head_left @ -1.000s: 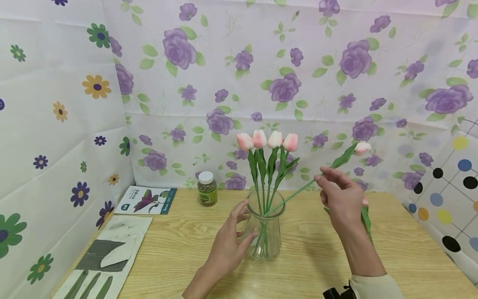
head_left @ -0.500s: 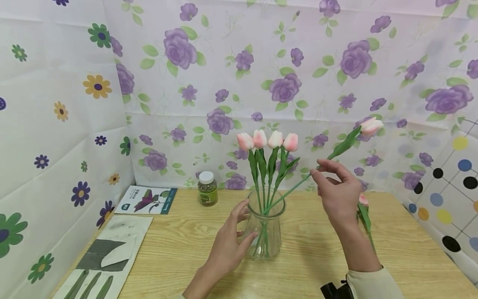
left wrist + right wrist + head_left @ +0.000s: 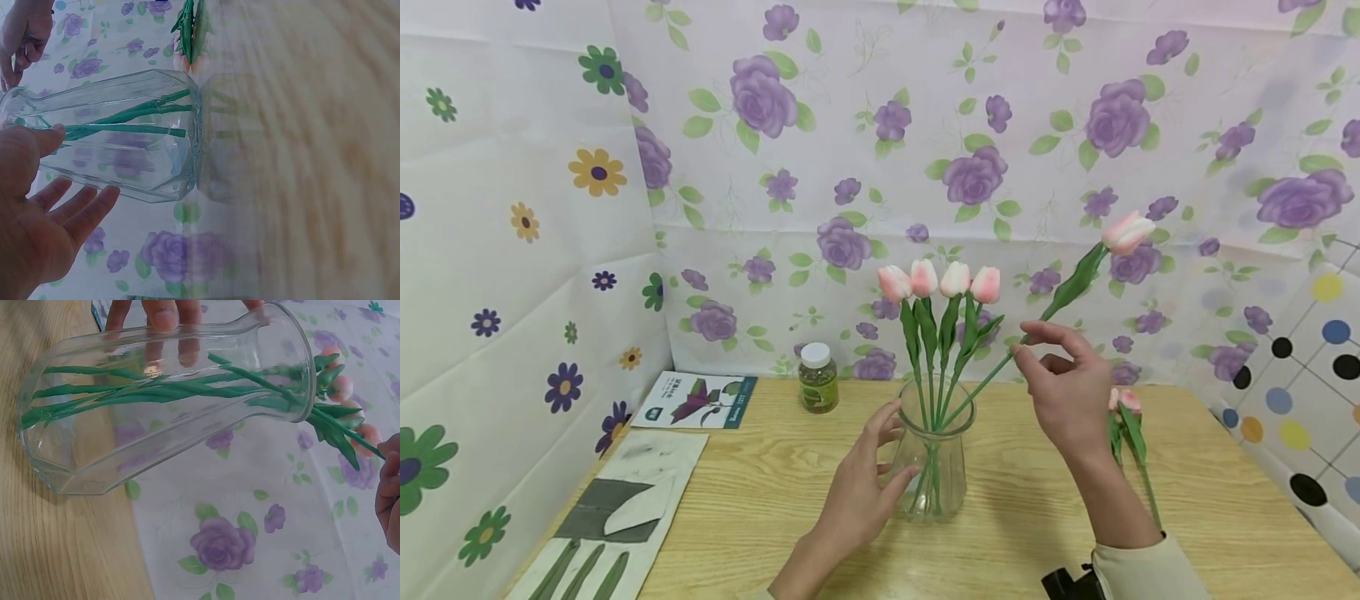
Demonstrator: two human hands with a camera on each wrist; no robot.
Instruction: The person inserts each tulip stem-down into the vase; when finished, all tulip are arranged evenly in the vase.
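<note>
A clear glass vase [image 3: 953, 479] stands on the table, with several pink-and-white tulips [image 3: 955, 280] upright in it. My left hand [image 3: 856, 492] holds the vase's left side, thumb in front and fingers round behind; the left wrist view shows this hand [image 3: 44, 219] against the glass. To the right, my right hand [image 3: 1070, 396] pinches the green stem of another tulip [image 3: 1078, 282], which slants up and right with its bloom clear of the others. In the right wrist view that tulip's stem [image 3: 281, 392] passes through the vase mouth, its cut end above the vase's bottom.
More tulips [image 3: 1135, 429] lie on the table [image 3: 1225, 492] at right, partly behind my right forearm. A white-capped jar [image 3: 817, 379] stands at the back left. Beside it lie a printed booklet [image 3: 694, 400] and a flat sheet [image 3: 617, 508]. Floral cloth [image 3: 880, 167] hangs behind.
My right hand has moved left and slightly up, bringing the tulip's stem closer to the vase and steeper, its bloom higher. The left hand and vase have stayed put.
</note>
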